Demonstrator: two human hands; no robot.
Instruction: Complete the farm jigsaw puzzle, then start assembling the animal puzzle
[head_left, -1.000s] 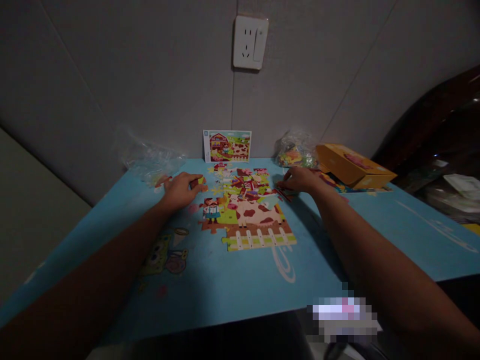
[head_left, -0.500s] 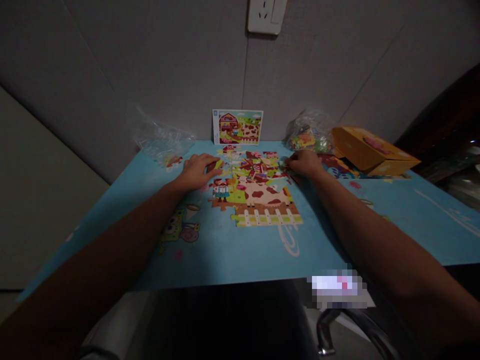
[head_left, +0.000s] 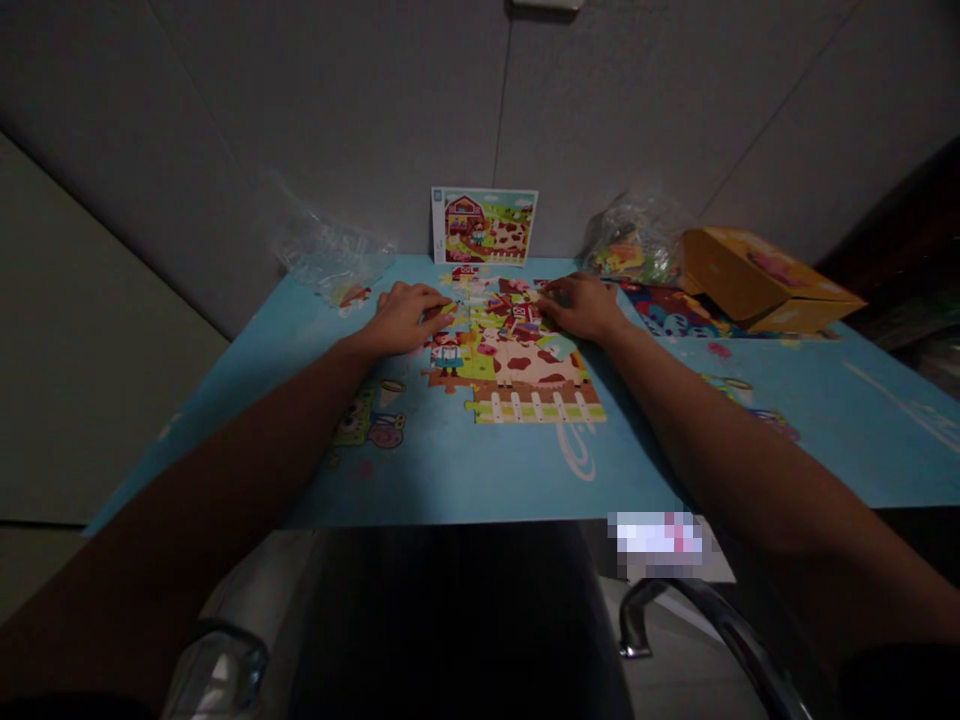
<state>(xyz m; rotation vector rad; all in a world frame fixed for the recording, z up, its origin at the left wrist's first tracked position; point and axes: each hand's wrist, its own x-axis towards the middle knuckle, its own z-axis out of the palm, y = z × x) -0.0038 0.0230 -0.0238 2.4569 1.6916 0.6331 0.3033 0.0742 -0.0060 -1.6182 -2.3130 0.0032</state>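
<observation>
A partly joined jigsaw puzzle (head_left: 534,364) lies on the table, showing a spotted cow above a white fence. At its left, a joined section (head_left: 448,362) shows a figure in blue. My left hand (head_left: 405,318) rests beside the upper left side, thumb and fingers closed around a puzzle piece (head_left: 444,313) with green and brown on it. Over the upper right part, my right hand (head_left: 583,306) has its fingers bent together among loose puzzle pieces (head_left: 517,308). What its fingertips hold, if anything, is hidden.
A farm picture card (head_left: 486,228) leans on the wall. Clear plastic (head_left: 337,262) lies at back left; a bag of pieces (head_left: 634,250) and an orange box (head_left: 769,280) stand at back right. The blue table's front edge (head_left: 450,522) runs below my forearms.
My right hand has moved left, from the puzzle's right side onto the loose pieces. My left hand stays beside the puzzle. The view has tilted down slightly.
</observation>
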